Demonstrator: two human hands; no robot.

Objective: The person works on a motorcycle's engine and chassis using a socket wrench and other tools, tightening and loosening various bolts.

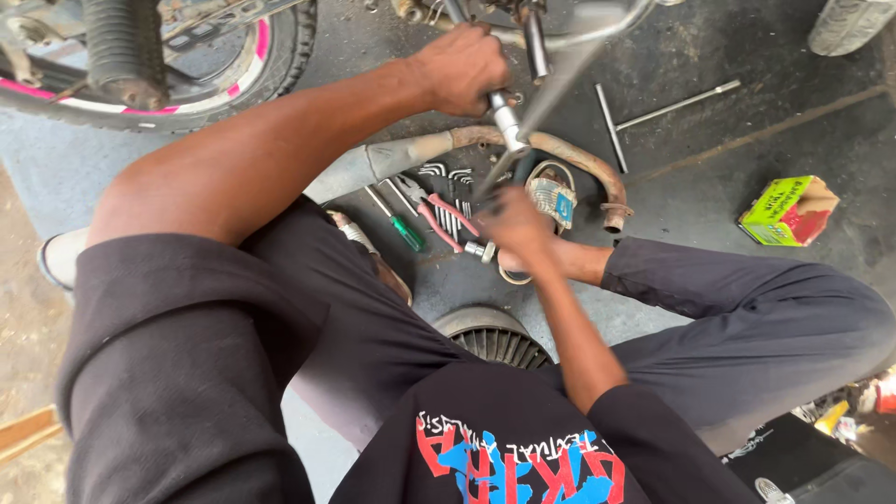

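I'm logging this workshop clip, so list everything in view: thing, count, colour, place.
Wheel: one, black tyre, pink rim stripe, top left.
Exhaust pipe: one, rusty, curved, centre floor.
Screwdriver: one, green handle, beside the pliers.
Pliers: one, red handles, centre floor.
Hex keys: several, silver, by the pipe.
T-handle wrench: one, silver, upper right floor.
Box: one, green and red, right.
Finned part: one, grey, between the legs.
Left hand: grip on a metal socket tool, top centre.
Right hand: over the floor tools; what it grips is unclear.
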